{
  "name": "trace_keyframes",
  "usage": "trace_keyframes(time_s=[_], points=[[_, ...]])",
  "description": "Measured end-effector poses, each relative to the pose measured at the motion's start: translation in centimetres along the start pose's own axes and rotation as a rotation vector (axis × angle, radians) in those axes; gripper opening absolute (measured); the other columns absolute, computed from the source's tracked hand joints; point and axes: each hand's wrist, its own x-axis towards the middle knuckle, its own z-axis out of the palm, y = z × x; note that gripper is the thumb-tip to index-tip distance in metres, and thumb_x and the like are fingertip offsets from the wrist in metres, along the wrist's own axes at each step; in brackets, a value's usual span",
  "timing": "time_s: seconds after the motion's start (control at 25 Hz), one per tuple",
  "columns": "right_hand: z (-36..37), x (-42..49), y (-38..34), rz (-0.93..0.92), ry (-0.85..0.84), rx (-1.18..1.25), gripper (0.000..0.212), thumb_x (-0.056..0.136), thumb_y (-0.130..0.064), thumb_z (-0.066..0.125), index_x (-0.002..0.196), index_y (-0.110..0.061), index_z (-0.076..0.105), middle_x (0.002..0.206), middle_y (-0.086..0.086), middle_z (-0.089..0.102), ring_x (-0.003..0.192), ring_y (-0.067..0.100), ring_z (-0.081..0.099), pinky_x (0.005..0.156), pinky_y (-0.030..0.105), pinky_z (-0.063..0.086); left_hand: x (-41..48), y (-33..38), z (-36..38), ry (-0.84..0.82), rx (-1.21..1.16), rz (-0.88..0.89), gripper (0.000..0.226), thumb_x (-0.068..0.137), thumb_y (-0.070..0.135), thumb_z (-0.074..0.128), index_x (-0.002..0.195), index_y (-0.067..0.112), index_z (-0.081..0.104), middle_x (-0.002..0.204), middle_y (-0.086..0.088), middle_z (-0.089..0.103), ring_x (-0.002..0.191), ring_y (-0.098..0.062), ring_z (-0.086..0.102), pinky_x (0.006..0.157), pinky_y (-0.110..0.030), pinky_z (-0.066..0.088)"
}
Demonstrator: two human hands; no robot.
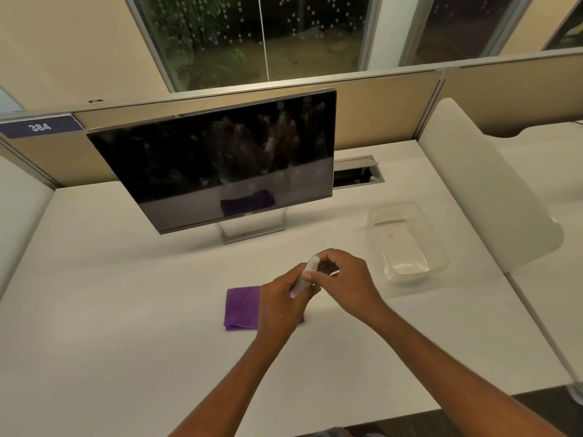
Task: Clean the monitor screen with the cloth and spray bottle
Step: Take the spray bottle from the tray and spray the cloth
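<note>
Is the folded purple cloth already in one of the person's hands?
No, the folded purple cloth lies flat on the white desk, while both hands hold the small white spray bottle above it.

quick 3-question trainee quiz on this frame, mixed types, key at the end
1. True or false: the purple cloth is pressed against the monitor screen.
2. Which hands touch the small spray bottle? A) left hand only B) right hand only C) both
3. Fill in: the clear plastic container sits on the desk, on the monitor's ____ side.

Key: 1 false, it lies folded on the desk; 2 C; 3 right.
</note>
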Motion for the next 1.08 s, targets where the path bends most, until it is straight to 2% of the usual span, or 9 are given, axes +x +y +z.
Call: trace_keyframes(time_s=[0.16, 0.24, 0.32, 0.36, 0.44, 0.64, 0.84, 0.96, 1.08], points=[[2.2, -0.7, -1.1, -0.008, -0.012, -0.002, 0.016, 0.084, -0.027, 0.089, 0.086, -0.031, 0.074, 0.091, -0.014, 0.076, 0.086, 0.005, 0.069, 0.070, 0.008, 0.053, -0.9, -1.6, -2.4, -0.065, 0.034, -0.002, 0.054, 0.095, 0.034, 0.075, 0.127, 0.073, 0.056, 0.106, 0.049, 0.067, 0.099, 0.012, 0.071, 0.079, -0.004, 0.054], [3.2, -1.1, -1.5, -0.011, 0.004, -0.021, 0.015, 0.085, -0.025, 0.088, 0.085, -0.029, 0.074, 0.089, -0.012, 0.075, 0.085, 0.004, 0.068, 0.069, 0.007, 0.052, -1.2, -3.1, -3.2, -0.083, 0.097, -0.041, 0.055, 0.093, 0.025, 0.080, 0.134, 0.058, 0.062, 0.108, 0.039, 0.072, 0.099, 0.005, 0.073, 0.085, -0.015, 0.060], [4.1, -1.4, -1.9, 0.006, 0.030, -0.058, 0.014, 0.085, -0.024, 0.088, 0.086, -0.027, 0.075, 0.088, -0.012, 0.074, 0.083, 0.005, 0.068, 0.068, 0.009, 0.052, -1.3, -4.4, -3.8, -0.108, 0.139, -0.103, 0.047, 0.094, 0.024, 0.080, 0.137, 0.038, 0.069, 0.113, 0.022, 0.079, 0.101, -0.005, 0.076, 0.091, -0.032, 0.064], [4.5, -1.6, -2.1, 0.013, 0.047, -0.083, 0.013, 0.085, -0.023, 0.088, 0.085, -0.026, 0.075, 0.087, -0.012, 0.074, 0.081, 0.006, 0.069, 0.067, 0.010, 0.053, -1.4, -4.7, -4.1, -0.119, 0.145, -0.116, 0.045, 0.095, 0.024, 0.080, 0.138, 0.034, 0.070, 0.114, 0.016, 0.081, 0.101, -0.007, 0.076, 0.092, -0.036, 0.064], [5.3, -2.0, -2.3, 0.012, 0.080, -0.134, 0.012, 0.086, -0.022, 0.087, 0.086, -0.024, 0.075, 0.087, -0.012, 0.073, 0.080, 0.007, 0.068, 0.065, 0.011, 0.052, -1.6, -5.2, -4.6, -0.128, 0.144, -0.095, 0.044, 0.096, 0.023, 0.078, 0.136, 0.037, 0.070, 0.112, 0.015, 0.081, 0.101, -0.004, 0.075, 0.091, -0.033, 0.064], [6.0, -2.9, -2.3, -0.058, 0.098, -0.205, 0.015, 0.086, -0.022, 0.088, 0.084, -0.022, 0.072, 0.084, -0.012, 0.070, 0.076, 0.008, 0.066, 0.064, 0.010, 0.051, -1.8, -5.9, -5.5, -0.206, 0.144, -0.033, 0.056, 0.095, 0.017, 0.076, 0.136, 0.053, 0.061, 0.106, 0.021, 0.080, 0.097, 0.001, 0.074, 0.085, -0.022, 0.062], [5.3, -3.2, -2.3, -0.163, 0.101, -0.175, 0.014, 0.085, -0.012, 0.087, 0.084, -0.018, 0.075, 0.081, -0.016, 0.069, 0.076, 0.004, 0.065, 0.065, 0.006, 0.047, -1.4, -6.6, -6.0, -0.291, 0.115, -0.036, 0.046, 0.094, 0.014, 0.075, 0.129, 0.044, 0.070, 0.102, 0.022, 0.079, 0.098, 0.000, 0.074, 0.083, -0.015, 0.058], [3.8, -2.3, -2.4, -0.191, 0.063, -0.110, 0.015, 0.085, -0.014, 0.088, 0.090, -0.024, 0.078, 0.087, -0.018, 0.072, 0.084, 0.002, 0.068, 0.068, 0.005, 0.048, -2.0, -7.5, -6.7, -0.325, 0.035, -0.110, 0.025, 0.099, 0.033, 0.075, 0.124, 0.035, 0.077, 0.101, 0.019, 0.080, 0.096, -0.003, 0.076, 0.083, -0.023, 0.061], [1.7, -0.2, -1.0, -0.090, 0.094, -0.092, 0.024, 0.082, -0.012, 0.089, 0.095, -0.029, 0.080, 0.089, -0.014, 0.072, 0.079, -0.001, 0.066, 0.070, 0.005, 0.048, -2.7, -7.5, -7.3, -0.251, -0.041, -0.191, 0.030, 0.095, 0.042, 0.076, 0.124, 0.036, 0.078, 0.102, 0.016, 0.081, 0.095, -0.007, 0.078, 0.088, -0.037, 0.065]])
